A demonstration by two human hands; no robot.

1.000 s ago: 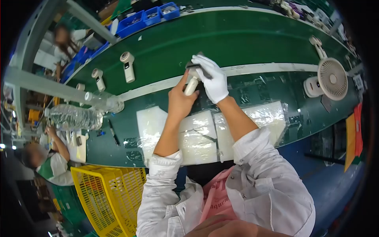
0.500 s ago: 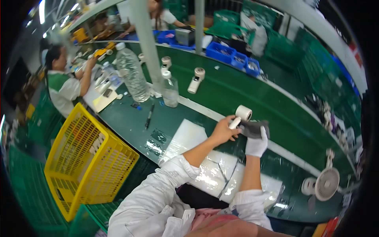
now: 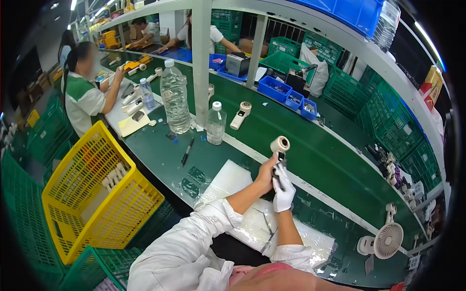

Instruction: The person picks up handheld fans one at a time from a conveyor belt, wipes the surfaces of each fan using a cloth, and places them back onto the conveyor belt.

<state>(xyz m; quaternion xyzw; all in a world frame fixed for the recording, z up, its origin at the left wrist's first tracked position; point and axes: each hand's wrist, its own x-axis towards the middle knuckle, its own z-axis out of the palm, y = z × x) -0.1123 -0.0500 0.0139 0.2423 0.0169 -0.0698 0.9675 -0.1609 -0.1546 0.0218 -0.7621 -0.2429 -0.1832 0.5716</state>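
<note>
My bare left hand [image 3: 266, 173] is closed round the handle of a small white handheld fan [image 3: 280, 144], whose round head points up and away from me over the green belt. My right hand [image 3: 283, 192], in a white glove, presses against the same handle from the other side. A dark grey cloth [image 3: 277, 183] shows between its fingers, mostly hidden by the glove. Below my forearms, white foam sheets in clear plastic [image 3: 252, 224] lie on the table.
A second handheld fan [image 3: 241, 115] lies on the belt [image 3: 320, 160]. Two clear bottles, a large one [image 3: 175, 99] and a small one [image 3: 216, 125], stand left of it near a pen [image 3: 187, 152]. A yellow crate [image 3: 104, 194] is at my left, a desk fan [image 3: 388, 240] at right. A co-worker [image 3: 85, 92] sits far left.
The handheld fan has turned from lying sideways to head up. My right hand has drawn in against the handle, and the cloth, spread out before, is now bunched. The view has tilted up.
</note>
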